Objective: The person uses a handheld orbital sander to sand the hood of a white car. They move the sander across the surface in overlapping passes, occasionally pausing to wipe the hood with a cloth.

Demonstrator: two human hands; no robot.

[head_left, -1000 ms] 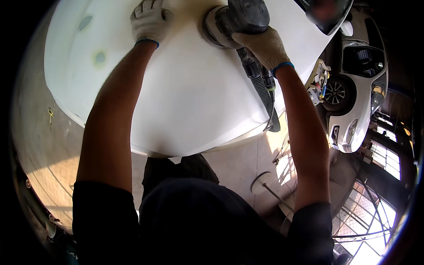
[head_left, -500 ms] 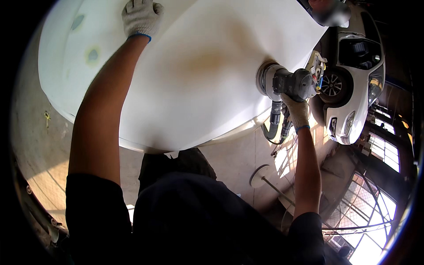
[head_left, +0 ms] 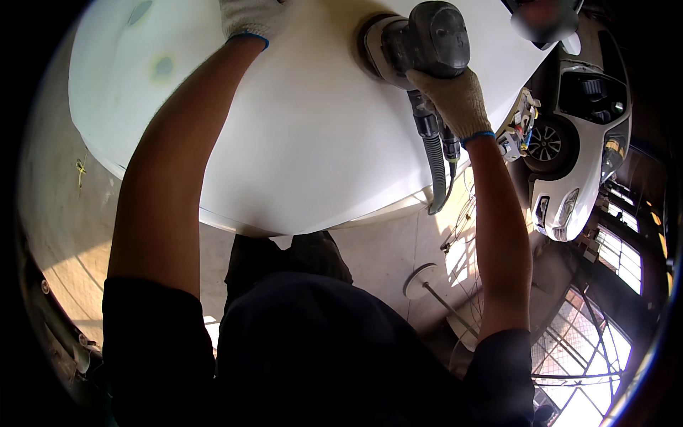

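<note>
A large white car hood [head_left: 299, 164] fills the upper middle, with greyish patches at its left and a brownish smudge near the sander. My right hand [head_left: 455, 103], in a knitted glove with a blue cuff, is closed around a grey and black orbital sander [head_left: 441, 39]. The sander's round pad meets the panel at the upper middle, and a ribbed hose [head_left: 435, 160] hangs from it past the near edge. My left hand [head_left: 252, 16], gloved alike, is at the hood farther left. Its fingers are mostly cut off by the top edge of the picture.
A white car [head_left: 580, 156] stands at the right. Beside the hood is a cluttered stand [head_left: 523, 121]. A round base with a pole [head_left: 423, 281] and cables [head_left: 462, 224] lie near the floor at right. Something blurred [head_left: 544, 21] is at the upper right.
My right hand has carried the sander left and farther up the hood, drawing the hose over the panel. My left hand has shifted up and slightly right in the picture.
</note>
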